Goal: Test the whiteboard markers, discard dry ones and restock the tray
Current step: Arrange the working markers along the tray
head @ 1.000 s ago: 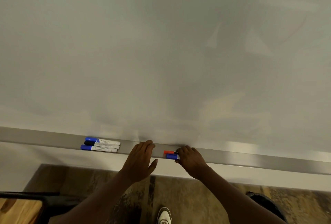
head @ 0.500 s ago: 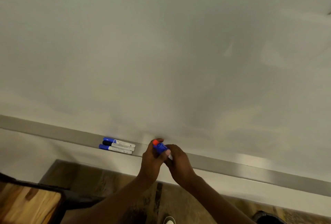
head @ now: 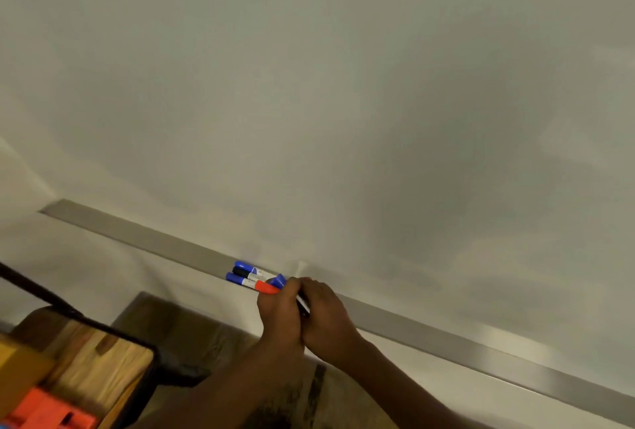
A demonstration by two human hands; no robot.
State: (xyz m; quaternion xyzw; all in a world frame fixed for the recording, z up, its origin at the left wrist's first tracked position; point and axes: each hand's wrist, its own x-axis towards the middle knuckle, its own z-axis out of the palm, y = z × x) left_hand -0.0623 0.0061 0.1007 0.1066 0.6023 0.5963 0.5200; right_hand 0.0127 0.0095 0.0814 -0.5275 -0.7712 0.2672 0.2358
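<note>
Whiteboard [head: 309, 102] filled your view from 9 o'clock over 12 to 3, its surface blank and grey-white. Below it the metal tray [head: 446, 336] ran as a long slanted strip from 9 o'clock down to 4 o'clock. Brown floor [head: 206, 332] showed beneath the tray at 6 o'clock. A wooden table [head: 96, 370] with a black edge sat in the 8 o'clock corner, and a blurred orange object [head: 48, 411] lay on it at the bottom edge.

Your hands met just in front of the tray, a little below centre toward 6 o'clock. Your left hand [head: 280, 313] had its fingers curled tight round a marker pair [head: 271, 286], whose red cap and blue cap stuck out side by side toward 10 o'clock. Your right hand [head: 326, 315] pressed against the left from the 3 o'clock side, its fingers closed on the barrels of the same pair; which marker each hand held cannot be told.

Three markers [head: 242, 272] lay on the tray just beside the held caps at their 10 o'clock, packed side by side and touching: blue cap, black cap, blue cap, with the caps pointing toward 9 o'clock.
</note>
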